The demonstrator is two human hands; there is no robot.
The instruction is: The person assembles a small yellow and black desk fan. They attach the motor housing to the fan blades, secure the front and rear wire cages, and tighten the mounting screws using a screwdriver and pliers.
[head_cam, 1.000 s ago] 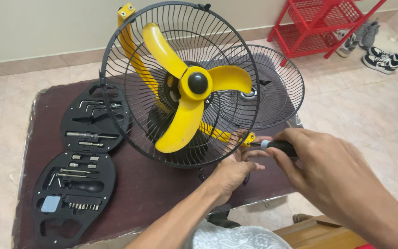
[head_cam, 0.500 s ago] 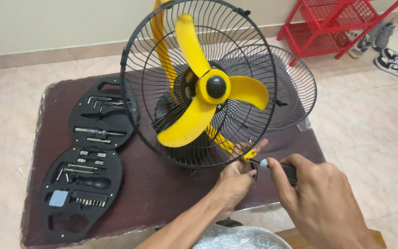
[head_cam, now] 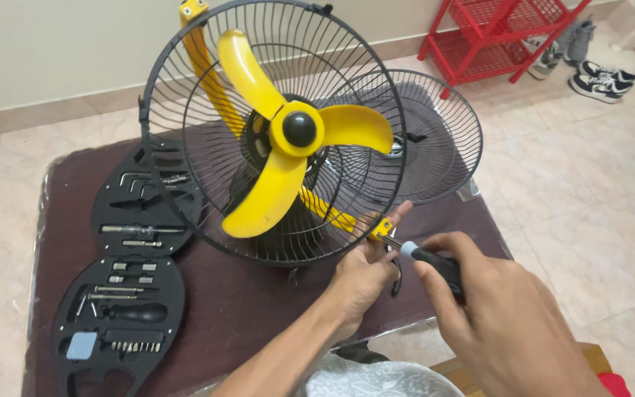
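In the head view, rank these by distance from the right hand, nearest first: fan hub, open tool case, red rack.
1. Fan hub: up and left of the right hand, inside the cage.
2. Red rack: top right, on the floor.
3. Tool case: far left on the table.

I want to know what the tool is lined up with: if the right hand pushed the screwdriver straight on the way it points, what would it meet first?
Most likely the yellow bracket end at the fan guard's lower rim: the right hand aims the screwdriver at it, beside the left hand. Whether the tip touches is unclear.
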